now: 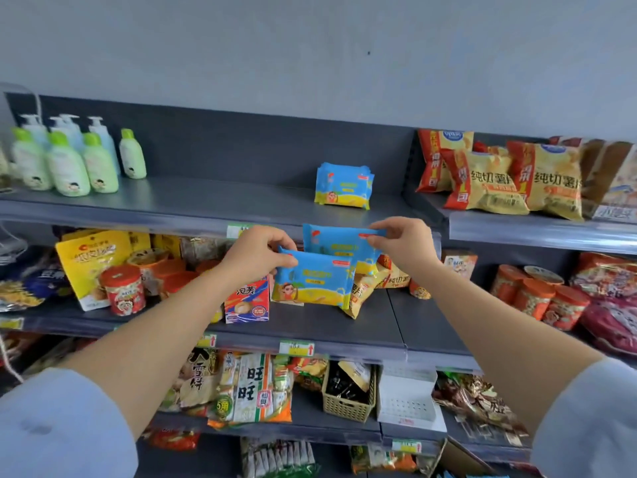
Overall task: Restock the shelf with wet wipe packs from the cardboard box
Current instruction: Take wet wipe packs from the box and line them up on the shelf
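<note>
My left hand (259,254) pinches the top left corner of a blue and yellow wet wipe pack (315,282), held upright in front of the middle shelf. My right hand (403,240) pinches the top right corner of a second wet wipe pack (336,241), a little higher and behind the first. On the top shelf (220,198) a small row of the same packs (344,186) stands upright, up and behind my hands. A corner of the cardboard box (458,458) shows at the bottom edge.
Green lotion bottles (69,160) stand at the top shelf's left end; bare shelf lies between them and the packs. Yellow crisp bags (499,181) fill the shelf to the right. Snack bags, tins and cartons crowd the middle and lower shelves.
</note>
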### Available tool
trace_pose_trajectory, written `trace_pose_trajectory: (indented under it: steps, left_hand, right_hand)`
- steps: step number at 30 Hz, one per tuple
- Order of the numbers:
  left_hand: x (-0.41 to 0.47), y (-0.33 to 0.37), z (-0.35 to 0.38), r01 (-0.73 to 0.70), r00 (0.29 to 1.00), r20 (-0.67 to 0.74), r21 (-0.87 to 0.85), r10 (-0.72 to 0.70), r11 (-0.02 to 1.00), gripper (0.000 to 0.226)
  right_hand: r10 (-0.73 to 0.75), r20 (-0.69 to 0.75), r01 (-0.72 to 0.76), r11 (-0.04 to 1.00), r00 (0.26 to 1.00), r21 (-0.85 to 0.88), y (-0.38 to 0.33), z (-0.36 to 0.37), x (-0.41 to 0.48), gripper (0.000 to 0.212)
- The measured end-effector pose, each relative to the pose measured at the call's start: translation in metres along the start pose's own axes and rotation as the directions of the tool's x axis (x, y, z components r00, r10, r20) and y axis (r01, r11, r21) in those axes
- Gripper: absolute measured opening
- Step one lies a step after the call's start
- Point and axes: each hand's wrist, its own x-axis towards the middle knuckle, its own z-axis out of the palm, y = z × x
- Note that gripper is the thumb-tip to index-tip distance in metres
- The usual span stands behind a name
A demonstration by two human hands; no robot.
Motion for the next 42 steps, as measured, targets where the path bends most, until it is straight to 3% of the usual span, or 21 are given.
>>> trace_pose_trajectory:
  steps: [6, 16, 27, 35, 42]
  left_hand:
    - [0.040, 0.016, -0.015, -0.019, 0.998, -0.061, -0.118, 0.012, 0.993, 0.015]
    - [0.134, 0.025, -0.014, -0.054, 0.995, -0.094, -0.135, 0.042, 0.989, 0.012]
    - [0.217, 0.011, 0.010, -0.015, 0.997, -0.076, -0.153, 0.003, 0.988, 0.012]
    - [0.249, -0.001, 0.021, 0.013, 1.000, -0.023, -0.121, -0.016, 0.993, 0.010]
    - [0.266, -0.010, 0.030, 0.025, 1.000, -0.015, -0.095, -0.027, 0.995, 0.010]
  right_hand:
    - [-0.020, -0.054, 0.023, 0.998, 0.998, 0.063, -0.015, -0.005, 0.045, 0.021]
    - [-0.020, -0.094, 0.030, 0.993, 0.995, 0.111, 0.008, 0.012, 0.146, 0.021]
    - [-0.008, -0.020, 0.007, 0.999, 1.000, -0.053, 0.052, 0.040, 0.221, 0.026]
    - [0.096, -0.057, -0.099, 0.994, 0.994, -0.050, 0.071, 0.049, 0.247, 0.025]
    - [0.085, -0.059, -0.091, 0.988, 0.995, -0.121, 0.075, 0.051, 0.253, 0.020]
